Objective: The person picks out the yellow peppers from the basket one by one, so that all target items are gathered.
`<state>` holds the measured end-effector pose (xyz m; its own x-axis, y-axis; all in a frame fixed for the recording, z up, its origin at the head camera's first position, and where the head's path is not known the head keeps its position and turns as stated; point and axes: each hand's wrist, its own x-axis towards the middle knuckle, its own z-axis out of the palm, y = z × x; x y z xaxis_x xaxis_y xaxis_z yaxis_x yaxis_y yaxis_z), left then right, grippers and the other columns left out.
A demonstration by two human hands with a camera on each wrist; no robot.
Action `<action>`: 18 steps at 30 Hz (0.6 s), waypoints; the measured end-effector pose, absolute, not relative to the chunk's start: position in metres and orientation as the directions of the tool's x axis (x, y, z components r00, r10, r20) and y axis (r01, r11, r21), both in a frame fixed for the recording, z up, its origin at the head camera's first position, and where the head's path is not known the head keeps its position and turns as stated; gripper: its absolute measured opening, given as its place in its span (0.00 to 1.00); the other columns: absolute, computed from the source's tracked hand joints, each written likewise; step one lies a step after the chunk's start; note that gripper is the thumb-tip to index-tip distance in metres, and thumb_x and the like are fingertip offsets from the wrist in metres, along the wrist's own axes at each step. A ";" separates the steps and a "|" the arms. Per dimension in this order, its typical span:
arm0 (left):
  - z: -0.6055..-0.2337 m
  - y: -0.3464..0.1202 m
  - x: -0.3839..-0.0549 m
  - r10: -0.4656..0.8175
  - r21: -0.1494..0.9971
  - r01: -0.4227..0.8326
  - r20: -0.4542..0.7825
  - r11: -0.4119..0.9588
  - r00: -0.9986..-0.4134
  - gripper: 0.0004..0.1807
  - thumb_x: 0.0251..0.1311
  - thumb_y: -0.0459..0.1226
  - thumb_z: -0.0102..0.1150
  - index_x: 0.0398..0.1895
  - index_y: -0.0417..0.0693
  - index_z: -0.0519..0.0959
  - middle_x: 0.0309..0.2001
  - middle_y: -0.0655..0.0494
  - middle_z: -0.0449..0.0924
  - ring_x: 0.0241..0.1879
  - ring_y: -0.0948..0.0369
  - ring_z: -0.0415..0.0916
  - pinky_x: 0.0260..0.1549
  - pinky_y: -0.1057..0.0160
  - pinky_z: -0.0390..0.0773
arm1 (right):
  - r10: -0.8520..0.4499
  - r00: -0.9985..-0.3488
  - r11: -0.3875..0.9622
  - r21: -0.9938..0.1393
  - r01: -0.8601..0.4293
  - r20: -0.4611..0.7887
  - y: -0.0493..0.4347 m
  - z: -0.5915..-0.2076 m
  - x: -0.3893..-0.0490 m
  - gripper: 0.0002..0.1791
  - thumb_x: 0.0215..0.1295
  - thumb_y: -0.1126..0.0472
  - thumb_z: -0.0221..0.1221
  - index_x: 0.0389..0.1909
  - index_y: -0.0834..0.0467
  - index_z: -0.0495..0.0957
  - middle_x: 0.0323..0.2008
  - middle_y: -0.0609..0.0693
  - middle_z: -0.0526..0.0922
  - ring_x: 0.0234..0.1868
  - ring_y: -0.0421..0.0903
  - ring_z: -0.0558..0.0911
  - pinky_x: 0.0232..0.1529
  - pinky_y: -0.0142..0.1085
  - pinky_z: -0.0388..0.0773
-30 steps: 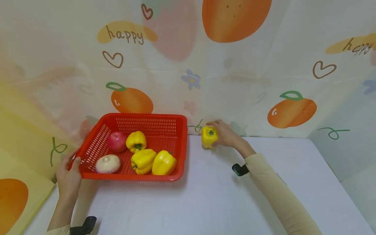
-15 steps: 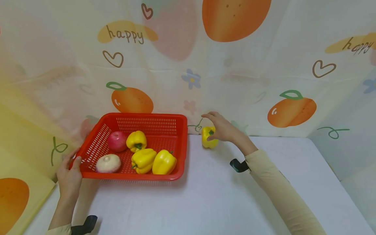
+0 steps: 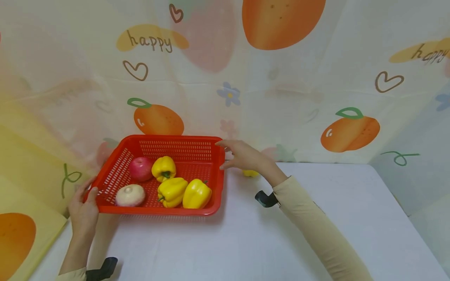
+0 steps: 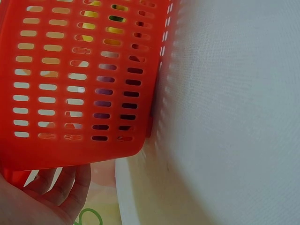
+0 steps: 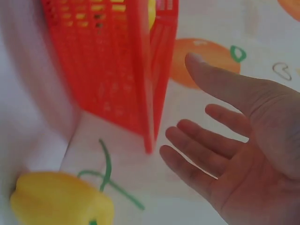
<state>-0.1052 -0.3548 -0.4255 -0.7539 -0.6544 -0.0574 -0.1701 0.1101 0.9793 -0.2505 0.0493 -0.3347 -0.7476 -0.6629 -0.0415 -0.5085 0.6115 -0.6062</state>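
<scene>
My left hand (image 3: 83, 212) grips the left rim of a red slotted plastic basket (image 3: 158, 211), thumb on top; in the left wrist view its fingers (image 4: 70, 192) curl beneath the rim. At the basket's right rim, my right hand (image 3: 244, 156) spreads thumb and fingers apart, holding nothing. The right wrist view shows its fingertips just off the rim. Inside the basket lie several yellow bell peppers (image 3: 197, 194), a red round fruit (image 3: 140, 169) and a pale, flattened round vegetable (image 3: 130, 195) with a purplish edge. Another yellow bell pepper (image 5: 61, 199) stands on the table, mostly hidden behind my right hand in the head view.
The basket sits on a white-covered table (image 3: 246, 242), close to a printed cloth backdrop (image 3: 281, 97) along the back. A yellowish cloth (image 3: 21, 164) hangs at the left. Black wrist camera mounts (image 3: 266, 199) stick out from both sleeves.
My right hand has let go of the yellow bell pepper beside the basket, lifted off it and moved left to the basket's right rim. My left hand keeps its grip.
</scene>
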 end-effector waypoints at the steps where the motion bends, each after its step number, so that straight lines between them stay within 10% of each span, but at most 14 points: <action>1: -0.425 -0.355 -0.105 -0.656 0.979 -0.172 -0.056 0.113 -0.752 0.23 0.74 0.39 0.43 0.70 0.60 0.69 0.70 0.54 0.60 0.64 0.61 0.60 0.50 0.79 0.68 | -0.674 -0.738 0.604 -0.607 -0.516 -0.044 0.045 -0.335 -0.250 0.40 0.58 0.57 0.70 0.70 0.60 0.65 0.66 0.55 0.71 0.63 0.55 0.72 0.59 0.45 0.74; 12: -0.426 -0.355 -0.104 -0.632 0.976 -0.155 -0.022 0.156 -0.774 0.24 0.75 0.38 0.40 0.72 0.58 0.67 0.77 0.62 0.46 0.75 0.69 0.36 0.63 0.69 0.59 | -0.726 -0.683 0.614 -0.527 -0.587 -0.084 0.008 -0.342 -0.244 0.41 0.55 0.46 0.70 0.68 0.55 0.68 0.67 0.51 0.70 0.66 0.49 0.69 0.63 0.44 0.70; 18: -0.427 -0.354 -0.105 -0.658 0.983 -0.150 -0.040 0.111 -0.752 0.23 0.74 0.38 0.44 0.70 0.57 0.70 0.70 0.54 0.61 0.64 0.61 0.61 0.46 0.83 0.70 | -0.730 -0.654 0.649 -0.503 -0.571 -0.199 -0.008 -0.350 -0.241 0.36 0.60 0.47 0.67 0.67 0.53 0.70 0.62 0.50 0.75 0.62 0.47 0.74 0.58 0.39 0.74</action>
<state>-0.1048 -0.3545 -0.4267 -0.7520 -0.6579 -0.0402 -0.1496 0.1109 0.9825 -0.2409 -0.0080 -0.3505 -0.6542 -0.7297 -0.1989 -0.5708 0.6489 -0.5031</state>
